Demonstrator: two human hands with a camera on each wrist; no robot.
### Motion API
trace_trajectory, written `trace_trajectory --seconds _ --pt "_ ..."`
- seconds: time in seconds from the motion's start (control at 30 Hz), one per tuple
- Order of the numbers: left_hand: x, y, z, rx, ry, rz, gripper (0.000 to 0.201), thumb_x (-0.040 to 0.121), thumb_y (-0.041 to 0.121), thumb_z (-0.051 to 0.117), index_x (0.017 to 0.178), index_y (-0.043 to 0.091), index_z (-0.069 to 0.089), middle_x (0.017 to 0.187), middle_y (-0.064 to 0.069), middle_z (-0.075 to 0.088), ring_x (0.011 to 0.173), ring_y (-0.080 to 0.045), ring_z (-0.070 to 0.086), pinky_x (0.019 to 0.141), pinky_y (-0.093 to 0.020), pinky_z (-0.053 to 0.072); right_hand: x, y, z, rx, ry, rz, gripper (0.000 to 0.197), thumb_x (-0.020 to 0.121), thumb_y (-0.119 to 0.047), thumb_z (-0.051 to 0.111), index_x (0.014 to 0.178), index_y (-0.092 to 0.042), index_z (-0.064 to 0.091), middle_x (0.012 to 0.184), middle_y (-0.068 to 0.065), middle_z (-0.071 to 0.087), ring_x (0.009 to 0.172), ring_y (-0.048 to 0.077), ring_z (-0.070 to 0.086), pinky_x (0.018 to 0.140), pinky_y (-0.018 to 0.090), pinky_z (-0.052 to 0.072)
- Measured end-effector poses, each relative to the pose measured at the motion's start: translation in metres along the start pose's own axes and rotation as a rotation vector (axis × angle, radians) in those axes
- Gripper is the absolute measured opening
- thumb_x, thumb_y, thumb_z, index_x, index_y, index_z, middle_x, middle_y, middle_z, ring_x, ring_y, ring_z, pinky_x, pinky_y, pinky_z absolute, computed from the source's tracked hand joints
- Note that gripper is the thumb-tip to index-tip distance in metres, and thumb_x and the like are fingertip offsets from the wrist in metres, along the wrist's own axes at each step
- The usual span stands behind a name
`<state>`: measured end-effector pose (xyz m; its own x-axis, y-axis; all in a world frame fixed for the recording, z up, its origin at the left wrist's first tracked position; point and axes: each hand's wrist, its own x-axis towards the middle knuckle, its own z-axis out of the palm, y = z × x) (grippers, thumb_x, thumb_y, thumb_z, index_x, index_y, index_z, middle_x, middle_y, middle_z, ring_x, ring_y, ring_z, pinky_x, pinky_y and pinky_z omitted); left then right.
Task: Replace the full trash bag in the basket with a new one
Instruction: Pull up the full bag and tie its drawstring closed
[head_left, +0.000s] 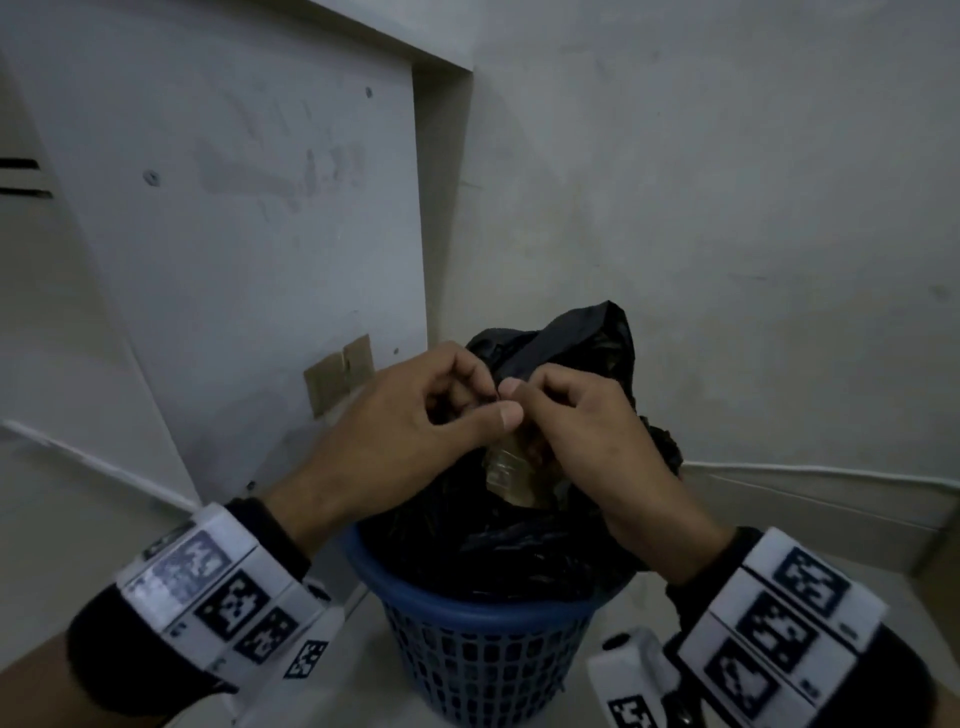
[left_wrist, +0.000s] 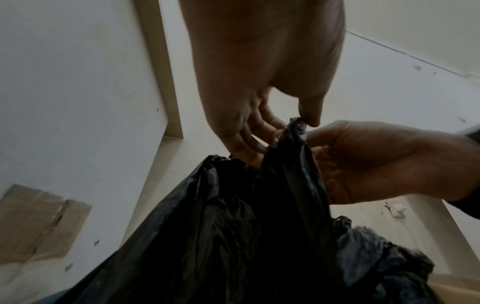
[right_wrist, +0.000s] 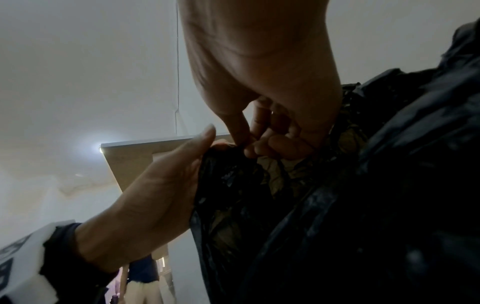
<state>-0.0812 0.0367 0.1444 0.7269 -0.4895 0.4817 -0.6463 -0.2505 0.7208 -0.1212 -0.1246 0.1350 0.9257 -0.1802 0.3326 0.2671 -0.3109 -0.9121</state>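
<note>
I'm seeing bare hands, the left hand (head_left: 410, 415) and right hand (head_left: 597, 441). Both wrists are wearing dark cuffs (head_left: 270, 530). White blocks (head_left: 223, 587) are showing black square-patterned markers.

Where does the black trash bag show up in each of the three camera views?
Head view: the trash bag sits low in the centre, bulging out of the blue basket.
Left wrist view: it fills the lower middle.
Right wrist view: it fills the right side.
Shared landmark: both hands, left hand and right hand, pinching the bag's gathered top.

Black trash bag (head_left: 519, 530) bulging from blue basket (head_left: 478, 649), top gathered upward.
</note>
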Motion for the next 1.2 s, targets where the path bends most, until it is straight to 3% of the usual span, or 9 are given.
trace_trajectory --seconds 0.3,0.47,0.6,0.8,0.93,1.0,1.03,1.13,1.2 --pt "0.005 0.002 -0.001 -0.156 -0.072 -0.193 0.017 0.094 0.022 0.056 0.085 0.013 0.067 0.077 -0.001 0.072 0.07 -0.007 0.066 0.068 -0.023 0.055 -0.002 0.001 -0.004 0.123 0.042 -0.047 0.031 0.093 -0.027 0.061 0.066 -0.011 0.06 0.056 -0.006 0.056 0.051 0.004 0.047 0.049 0.013 0.037" --pt "0.006 0.0 0.001 -0.24 -0.068 -0.177 0.01 0.094 0.026 0.056 0.09 0.016 0.058 0.078 -0.024 0.063 0.071 -0.022 0.06 0.073 -0.044 0.055 -0.005 -0.004 -0.004 0.191 0.005 -0.067 0.029 0.092 -0.026 0.062 0.066 -0.013 0.063 0.054 -0.01 0.055 0.051 0.0 0.047 0.05 0.011 0.037" --pt "0.005 0.002 0.004 -0.176 0.021 -0.071 0.021 0.079 0.044 0.061 0.084 0.023 0.06 0.076 0.001 0.069 0.073 -0.007 0.064 0.07 -0.031 0.056 -0.005 -0.005 -0.003 0.199 -0.016 -0.097 0.029 0.092 -0.024 0.062 0.065 -0.013 0.062 0.052 -0.012 0.05 0.051 0.001 0.045 0.05 0.011 0.037" --pt "0.009 -0.004 -0.005 -0.179 0.145 -0.062 0.02 0.082 0.041 0.06 0.079 0.022 0.065 0.08 0.0 0.07 0.073 -0.011 0.065 0.069 -0.031 0.055 -0.006 -0.005 -0.001 0.122 -0.002 -0.06 0.029 0.093 -0.026 0.061 0.069 -0.011 0.059 0.059 0.0 0.05 0.057 0.01 0.046 0.051 0.014 0.038" --pt "0.01 -0.009 -0.011 -0.174 0.263 -0.077 0.02 0.093 0.032 0.056 0.078 0.024 0.065 0.076 0.001 0.068 0.071 -0.015 0.067 0.069 -0.033 0.057 -0.003 -0.002 -0.001 0.015 0.049 -0.01 0.023 0.092 -0.027 0.063 0.072 -0.017 0.061 0.065 -0.004 0.055 0.06 0.009 0.051 0.062 0.027 0.045" --pt "0.011 -0.009 -0.013 -0.213 0.253 -0.103 0.021 0.095 0.028 0.054 0.077 0.021 0.065 0.074 0.005 0.065 0.073 -0.009 0.064 0.072 -0.03 0.056 -0.005 -0.004 0.002 -0.103 0.164 -0.14 0.008 0.089 -0.026 0.066 0.091 -0.023 0.058 0.087 -0.009 0.057 0.078 0.005 0.054 0.074 0.025 0.046" --pt "0.011 -0.007 -0.013 -0.229 0.229 -0.111 0.021 0.093 0.029 0.055 0.078 0.02 0.065 0.076 0.005 0.064 0.076 -0.008 0.062 0.075 -0.028 0.054 -0.006 -0.007 0.005 -0.206 0.221 -0.245 0.025 0.086 -0.026 0.067 0.107 -0.026 0.054 0.104 -0.01 0.054 0.095 0.004 0.052 0.084 0.023 0.044" --pt "0.013 0.0 -0.014 -0.317 0.19 -0.127 0.027 0.079 0.039 0.061 0.085 0.014 0.07 0.09 -0.004 0.067 0.085 -0.01 0.063 0.08 -0.027 0.051 -0.003 -0.023 0.016 -0.382 0.048 -0.403 0.07 0.081 -0.043 0.065 0.141 -0.034 0.031 0.136 -0.011 0.044 0.13 0.008 0.036 0.11 0.033 0.03" --pt "0.018 0.001 -0.016 -0.398 0.214 -0.141 0.032 0.076 0.038 0.061 0.088 0.01 0.07 0.092 -0.011 0.066 0.085 -0.012 0.062 0.08 -0.026 0.05 0.005 -0.031 0.026 -0.395 -0.054 -0.332 0.053 0.082 -0.054 0.061 0.129 -0.038 0.044 0.119 -0.013 0.059 0.117 0.008 0.051 0.106 0.041 0.038"
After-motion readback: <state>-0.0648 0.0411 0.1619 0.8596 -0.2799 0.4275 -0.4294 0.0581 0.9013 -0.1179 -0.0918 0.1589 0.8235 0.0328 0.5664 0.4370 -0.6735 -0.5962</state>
